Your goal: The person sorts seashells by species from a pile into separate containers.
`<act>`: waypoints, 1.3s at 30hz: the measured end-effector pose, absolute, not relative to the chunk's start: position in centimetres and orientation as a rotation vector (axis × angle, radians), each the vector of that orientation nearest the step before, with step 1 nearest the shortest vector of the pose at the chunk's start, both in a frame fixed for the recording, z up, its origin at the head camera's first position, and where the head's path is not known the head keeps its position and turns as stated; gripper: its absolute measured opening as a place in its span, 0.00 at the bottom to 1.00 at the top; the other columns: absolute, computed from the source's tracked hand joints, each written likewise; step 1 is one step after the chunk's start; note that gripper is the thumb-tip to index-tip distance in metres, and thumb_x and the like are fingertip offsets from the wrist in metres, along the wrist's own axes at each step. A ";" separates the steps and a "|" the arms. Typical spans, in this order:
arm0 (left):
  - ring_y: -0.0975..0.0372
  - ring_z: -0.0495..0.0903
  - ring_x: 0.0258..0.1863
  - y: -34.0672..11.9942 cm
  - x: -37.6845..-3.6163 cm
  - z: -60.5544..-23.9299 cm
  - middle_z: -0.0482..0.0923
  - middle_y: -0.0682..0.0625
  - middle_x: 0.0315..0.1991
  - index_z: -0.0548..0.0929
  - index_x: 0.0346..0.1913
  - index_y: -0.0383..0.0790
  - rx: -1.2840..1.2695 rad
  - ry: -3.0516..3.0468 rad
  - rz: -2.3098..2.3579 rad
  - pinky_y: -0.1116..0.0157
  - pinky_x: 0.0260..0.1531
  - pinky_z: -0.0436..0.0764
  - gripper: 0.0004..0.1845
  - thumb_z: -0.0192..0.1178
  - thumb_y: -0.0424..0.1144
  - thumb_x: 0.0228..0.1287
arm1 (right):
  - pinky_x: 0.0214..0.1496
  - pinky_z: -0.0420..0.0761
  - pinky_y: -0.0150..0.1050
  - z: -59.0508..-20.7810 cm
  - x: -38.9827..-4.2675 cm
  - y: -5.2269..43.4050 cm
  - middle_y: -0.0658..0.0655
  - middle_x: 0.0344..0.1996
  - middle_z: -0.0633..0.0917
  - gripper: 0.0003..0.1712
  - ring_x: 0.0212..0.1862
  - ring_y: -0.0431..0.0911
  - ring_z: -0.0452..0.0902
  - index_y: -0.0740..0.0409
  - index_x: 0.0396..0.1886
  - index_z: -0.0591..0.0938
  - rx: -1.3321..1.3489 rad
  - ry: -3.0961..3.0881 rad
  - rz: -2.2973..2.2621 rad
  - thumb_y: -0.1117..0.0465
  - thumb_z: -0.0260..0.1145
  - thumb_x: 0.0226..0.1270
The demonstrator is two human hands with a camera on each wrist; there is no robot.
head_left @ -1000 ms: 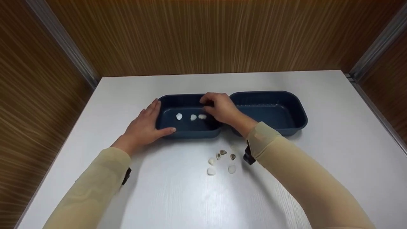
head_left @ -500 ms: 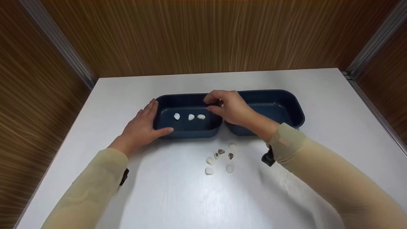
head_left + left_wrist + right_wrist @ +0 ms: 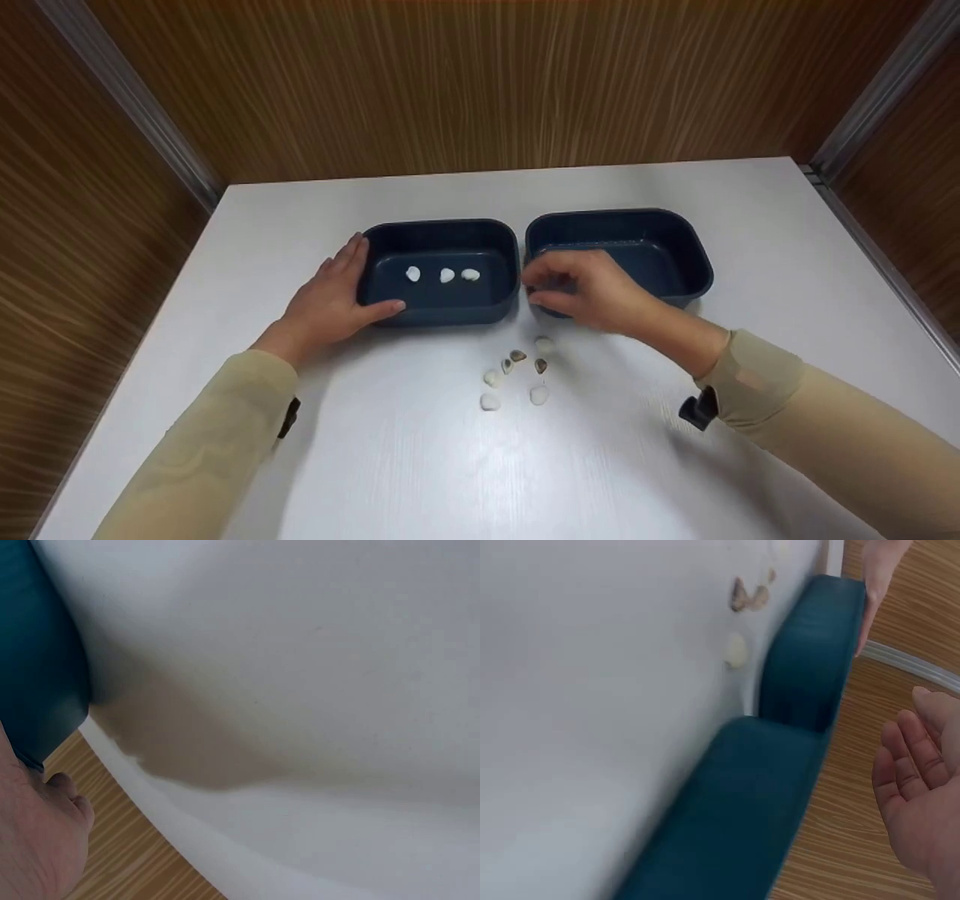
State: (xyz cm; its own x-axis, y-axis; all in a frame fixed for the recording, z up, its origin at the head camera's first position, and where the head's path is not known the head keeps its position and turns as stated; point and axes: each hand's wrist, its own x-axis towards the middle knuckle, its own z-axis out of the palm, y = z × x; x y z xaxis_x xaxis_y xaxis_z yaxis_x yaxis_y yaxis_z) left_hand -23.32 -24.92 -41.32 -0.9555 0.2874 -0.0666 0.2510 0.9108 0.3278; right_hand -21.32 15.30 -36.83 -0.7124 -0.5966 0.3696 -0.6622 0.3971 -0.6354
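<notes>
My left hand point(image 3: 330, 300) rests along the left end of a dark blue rectangular container point(image 3: 442, 313), fingers against its side and thumb on its near wall. Inside that container lie three white seashells point(image 3: 447, 275) in a row. My right hand point(image 3: 589, 289) hovers over the near left corner of a second dark blue container point(image 3: 686, 289); its fingers are loosely bent, with nothing between them. In the right wrist view the palm of the right hand point(image 3: 926, 787) shows bare. Part of the second container is hidden behind this hand.
On the white table point(image 3: 405, 450), in front of the containers, several seashells lie loosely grouped: white ones such as this shell point(image 3: 490, 402) and smaller brown-marked ones like this shell point(image 3: 541, 366). Wood-grain panels point(image 3: 480, 90) stand behind and at both sides.
My right hand has moved out of the left container, rightward and nearer, to over the right container's near corner. The left hand has stayed on the left container.
</notes>
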 end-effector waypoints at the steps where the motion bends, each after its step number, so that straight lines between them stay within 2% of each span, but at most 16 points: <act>1: 0.44 0.42 0.85 -25.0 -23.3 -41.3 0.32 0.46 0.88 0.37 0.87 0.41 0.413 2.958 0.487 0.43 0.81 0.49 0.68 0.52 0.83 0.63 | 0.49 0.87 0.47 -37.1 -21.1 15.5 0.52 0.41 0.90 0.11 0.42 0.46 0.84 0.58 0.46 0.90 1.157 -2.563 1.228 0.69 0.78 0.66; 4: 0.43 0.42 0.85 -25.1 -23.2 -41.2 0.32 0.46 0.88 0.37 0.87 0.40 0.414 2.962 0.494 0.43 0.81 0.49 0.67 0.52 0.83 0.63 | 0.48 0.87 0.46 -38.0 -20.5 15.9 0.51 0.41 0.90 0.11 0.42 0.45 0.85 0.59 0.48 0.90 1.166 -2.584 1.254 0.70 0.77 0.66; 11: 0.43 0.41 0.85 -25.3 -23.1 -41.2 0.31 0.48 0.88 0.36 0.87 0.40 0.424 2.962 0.501 0.45 0.82 0.46 0.66 0.52 0.82 0.65 | 0.46 0.87 0.41 -40.0 -19.2 16.8 0.59 0.46 0.91 0.17 0.43 0.47 0.87 0.61 0.54 0.89 1.205 -2.636 1.234 0.70 0.76 0.67; 23: 0.46 0.40 0.86 -25.1 -23.2 -41.2 0.31 0.46 0.88 0.36 0.87 0.40 0.429 2.956 0.501 0.47 0.82 0.44 0.67 0.52 0.82 0.65 | 0.43 0.89 0.40 -43.1 -18.0 18.9 0.61 0.49 0.90 0.23 0.39 0.47 0.90 0.66 0.59 0.86 1.223 -2.702 1.207 0.73 0.77 0.63; 32: 0.44 0.42 0.85 -24.9 -23.1 -41.1 0.32 0.47 0.88 0.37 0.87 0.41 0.426 2.959 0.511 0.45 0.81 0.48 0.66 0.52 0.82 0.64 | 0.43 0.81 0.37 -43.9 -17.7 19.4 0.57 0.45 0.86 0.33 0.39 0.46 0.78 0.63 0.68 0.83 1.203 -2.822 1.126 0.68 0.80 0.62; 35: 0.44 0.41 0.85 -24.8 -23.1 -41.0 0.32 0.46 0.88 0.37 0.87 0.40 0.429 2.959 0.495 0.46 0.82 0.47 0.66 0.52 0.81 0.65 | 0.44 0.80 0.38 -44.0 -17.8 19.3 0.57 0.50 0.85 0.33 0.40 0.47 0.77 0.61 0.69 0.82 1.224 -2.834 1.088 0.68 0.79 0.63; 39: 0.44 0.40 0.85 -24.7 -23.0 -40.9 0.31 0.45 0.88 0.36 0.87 0.38 0.430 2.950 0.482 0.47 0.82 0.45 0.67 0.53 0.81 0.65 | 0.48 0.80 0.40 -44.3 -17.9 19.2 0.59 0.63 0.82 0.33 0.46 0.49 0.78 0.59 0.70 0.81 1.244 -2.858 1.050 0.68 0.78 0.66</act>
